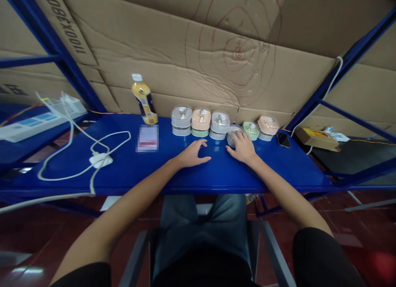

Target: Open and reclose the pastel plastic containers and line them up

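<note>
A row of small, square plastic boxes with clear lids runs along the back of the blue shelf. My right hand (244, 147) is closed round a low grey box (232, 132), its fingers over the lid. Just right of it are a single green box (252, 130) and a stack with a pink box (268, 125) over a grey one. My left hand (193, 154) is open and holds nothing, thumb apart from the fingers. Beyond it stand a grey stack (181, 121), a pink box (201, 118) on a green one, and another grey stack (220, 124).
A yellow drink bottle (144, 99) and a blurred card (147, 138) occupy the left side. White cables with a plug (100, 160) sprawl beside a power strip (43, 117). A phone (283, 140) lies right of the boxes. Cardboard (161, 48) walls the back; blue posts flank the shelf (216, 175).
</note>
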Demonstrator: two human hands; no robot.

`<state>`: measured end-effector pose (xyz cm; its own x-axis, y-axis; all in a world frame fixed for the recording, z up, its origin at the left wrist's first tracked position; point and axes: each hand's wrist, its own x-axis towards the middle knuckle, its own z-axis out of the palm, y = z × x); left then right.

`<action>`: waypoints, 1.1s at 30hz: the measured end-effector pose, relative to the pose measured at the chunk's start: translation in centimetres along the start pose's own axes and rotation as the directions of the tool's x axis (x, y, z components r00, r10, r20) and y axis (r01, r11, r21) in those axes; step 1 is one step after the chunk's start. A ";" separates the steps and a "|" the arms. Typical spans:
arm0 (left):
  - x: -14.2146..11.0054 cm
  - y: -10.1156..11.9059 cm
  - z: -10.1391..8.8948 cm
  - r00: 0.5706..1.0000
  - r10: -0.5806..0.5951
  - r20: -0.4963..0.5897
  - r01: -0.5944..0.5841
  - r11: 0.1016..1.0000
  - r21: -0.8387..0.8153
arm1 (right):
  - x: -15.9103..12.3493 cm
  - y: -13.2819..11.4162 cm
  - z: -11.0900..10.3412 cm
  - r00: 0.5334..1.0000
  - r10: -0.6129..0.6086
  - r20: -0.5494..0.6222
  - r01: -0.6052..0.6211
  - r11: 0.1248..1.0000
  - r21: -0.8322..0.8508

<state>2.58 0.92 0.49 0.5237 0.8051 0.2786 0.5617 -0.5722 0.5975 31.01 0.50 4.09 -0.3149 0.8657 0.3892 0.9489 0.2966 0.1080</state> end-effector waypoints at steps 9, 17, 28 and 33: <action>-0.1 0.3 -0.2 1.000 -0.026 0.002 0.026 0.998 -0.058 | -2.4 -0.6 -2.7 0.932 0.318 0.176 -0.337 0.937 0.091; -0.2 0.4 -0.2 0.993 0.117 -0.020 -0.119 0.971 -0.210 | -2.5 -4.2 -1.8 0.950 -0.314 -0.003 0.269 0.811 0.519; -0.6 0.4 -0.3 0.991 0.126 -0.053 -0.127 0.992 -0.016 | -0.4 -0.3 0.0 0.986 -0.138 -0.095 0.163 0.653 0.740; -0.7 0.8 -0.6 0.988 0.154 0.019 -0.154 0.988 0.012 | -0.9 3.0 2.2 0.999 0.033 -0.003 -0.018 0.625 0.781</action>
<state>2.31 -0.02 1.25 0.6160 0.7042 0.3530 0.4820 -0.6914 0.5382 34.11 1.55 2.03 -0.2836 0.8735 0.3956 0.5812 0.4848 -0.6537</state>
